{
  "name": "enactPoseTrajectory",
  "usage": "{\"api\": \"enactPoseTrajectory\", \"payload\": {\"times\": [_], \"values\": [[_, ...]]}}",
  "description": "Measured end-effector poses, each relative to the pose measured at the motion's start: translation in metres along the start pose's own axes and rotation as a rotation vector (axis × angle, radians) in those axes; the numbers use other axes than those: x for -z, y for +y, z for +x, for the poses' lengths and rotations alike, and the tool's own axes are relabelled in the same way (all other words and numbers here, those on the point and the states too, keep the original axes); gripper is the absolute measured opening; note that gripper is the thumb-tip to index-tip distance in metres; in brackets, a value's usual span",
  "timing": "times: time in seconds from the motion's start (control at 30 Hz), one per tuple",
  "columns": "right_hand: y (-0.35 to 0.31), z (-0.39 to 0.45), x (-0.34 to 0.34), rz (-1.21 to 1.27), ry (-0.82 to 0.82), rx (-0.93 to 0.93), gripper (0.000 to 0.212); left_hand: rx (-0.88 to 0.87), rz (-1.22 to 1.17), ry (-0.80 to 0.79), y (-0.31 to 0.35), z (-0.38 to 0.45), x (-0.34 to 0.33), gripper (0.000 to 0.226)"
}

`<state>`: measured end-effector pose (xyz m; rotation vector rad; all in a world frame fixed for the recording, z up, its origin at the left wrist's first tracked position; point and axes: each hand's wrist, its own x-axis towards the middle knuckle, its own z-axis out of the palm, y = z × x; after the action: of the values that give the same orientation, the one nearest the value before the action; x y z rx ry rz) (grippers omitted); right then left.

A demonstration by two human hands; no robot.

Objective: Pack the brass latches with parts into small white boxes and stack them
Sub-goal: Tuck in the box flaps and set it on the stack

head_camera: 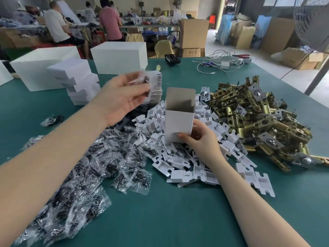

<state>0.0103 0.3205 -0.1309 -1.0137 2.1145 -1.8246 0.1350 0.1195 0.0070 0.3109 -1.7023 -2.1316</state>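
Nearest, at 7 o'clock, a heap of bags on the green table, with white inserts at centre and brass latches piled at 3 o'clock. Just above centre, right hand gripping the base of an upright, open-topped box; at 11 o'clock, left hand raised, pinching what looks like one blurred bag. Farther at 10 o'clock, stacked small boxes before larger white cartons.
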Motion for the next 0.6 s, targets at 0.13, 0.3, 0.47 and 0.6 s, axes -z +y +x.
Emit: {"api": "enactPoseTrajectory", "payload": {"times": [0.13, 0.3, 0.47, 0.6], "values": [[0.001, 0.001, 0.000, -0.001, 0.000, 0.001, 0.052, -0.128, 0.232, -0.048, -0.009, -0.005, -0.019, 0.021], [0.000, 0.001, 0.000, -0.012, -0.001, -0.003, 0.052, -0.333, 0.607, -0.109, -0.014, -0.003, -0.033, 0.017], [-0.001, 0.000, 0.000, -0.017, -0.003, -0.014, 0.048, -0.523, 0.870, -0.107, -0.021, 0.006, -0.052, 0.019], [0.000, -0.001, 0.000, -0.022, -0.009, -0.011, 0.048, -0.717, 1.090, 0.001, -0.028, 0.013, -0.062, 0.008]]}}
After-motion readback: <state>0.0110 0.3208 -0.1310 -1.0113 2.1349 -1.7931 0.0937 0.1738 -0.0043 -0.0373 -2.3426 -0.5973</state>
